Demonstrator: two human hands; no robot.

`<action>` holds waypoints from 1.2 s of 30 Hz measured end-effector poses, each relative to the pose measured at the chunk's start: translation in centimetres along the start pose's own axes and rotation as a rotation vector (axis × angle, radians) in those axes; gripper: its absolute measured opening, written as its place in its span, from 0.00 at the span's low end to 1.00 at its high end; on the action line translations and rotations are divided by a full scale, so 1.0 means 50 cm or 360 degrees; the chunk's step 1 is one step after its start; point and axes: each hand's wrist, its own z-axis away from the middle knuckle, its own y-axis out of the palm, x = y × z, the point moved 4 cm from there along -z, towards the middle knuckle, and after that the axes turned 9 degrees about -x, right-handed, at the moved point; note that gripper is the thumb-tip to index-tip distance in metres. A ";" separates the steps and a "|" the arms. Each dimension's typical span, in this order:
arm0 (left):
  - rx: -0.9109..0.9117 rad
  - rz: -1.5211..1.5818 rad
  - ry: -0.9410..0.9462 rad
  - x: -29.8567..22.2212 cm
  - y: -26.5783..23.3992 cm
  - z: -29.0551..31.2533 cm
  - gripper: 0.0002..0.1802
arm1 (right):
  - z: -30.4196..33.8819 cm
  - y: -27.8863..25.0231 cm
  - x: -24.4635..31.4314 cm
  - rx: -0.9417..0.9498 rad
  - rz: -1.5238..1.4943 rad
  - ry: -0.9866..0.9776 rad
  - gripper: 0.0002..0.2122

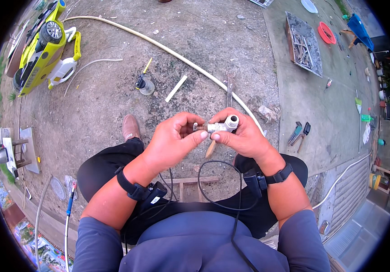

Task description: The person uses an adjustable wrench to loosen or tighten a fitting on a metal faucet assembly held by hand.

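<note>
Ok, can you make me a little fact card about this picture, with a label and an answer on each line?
Left hand: fingers at the left end of a metal fitting
Right hand: holding its right side, near the round opening
Ground ahead: spray bottle, pale strip, long pale hose
Upper left: yellow-green toy car
Upper right: red basin, rectangular tray with scraps in it

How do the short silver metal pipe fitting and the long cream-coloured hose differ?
The silver metal pipe fitting is short and branched; the cream-coloured hose is long and gently curved.
The fitting is shiny grey metal; the hose is dull cream.
The fitting is held up between left hand and right hand; the hose lies on the ground.
Both look tubular.
</note>
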 end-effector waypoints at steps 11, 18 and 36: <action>-0.0031 -0.0169 0.0235 0.001 0.001 0.004 0.12 | -0.001 -0.002 -0.004 0.0045 0.0024 0.0049 0.12; -0.0087 -0.0566 0.0711 -0.039 0.001 0.006 0.11 | 0.001 0.001 -0.014 0.0001 -0.0334 0.0165 0.13; -0.0069 -0.0432 0.0583 -0.020 0.005 0.002 0.09 | 0.000 -0.003 0.007 0.0026 0.0259 -0.0199 0.12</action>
